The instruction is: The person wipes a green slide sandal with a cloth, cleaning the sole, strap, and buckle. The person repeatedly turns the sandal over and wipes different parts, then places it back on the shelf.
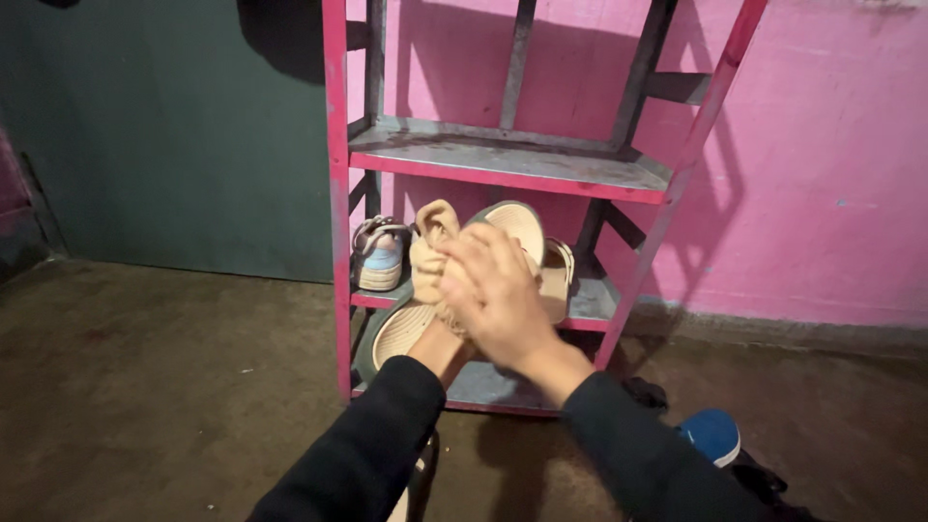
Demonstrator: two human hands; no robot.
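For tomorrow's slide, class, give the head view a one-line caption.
Two hands, right hand over left hand, hold a beige sandal before a pink metal rack with another sandal.

I see a beige sandal with a ribbed matt footbed, a painted metal rack, scuffed and worn, and a rough concrete floor.

I see a pink and grey shelf rack against a pink wall, a dark green door at left, a beige sandal, a pale blue and cream sandal, and a blue shoe near right.
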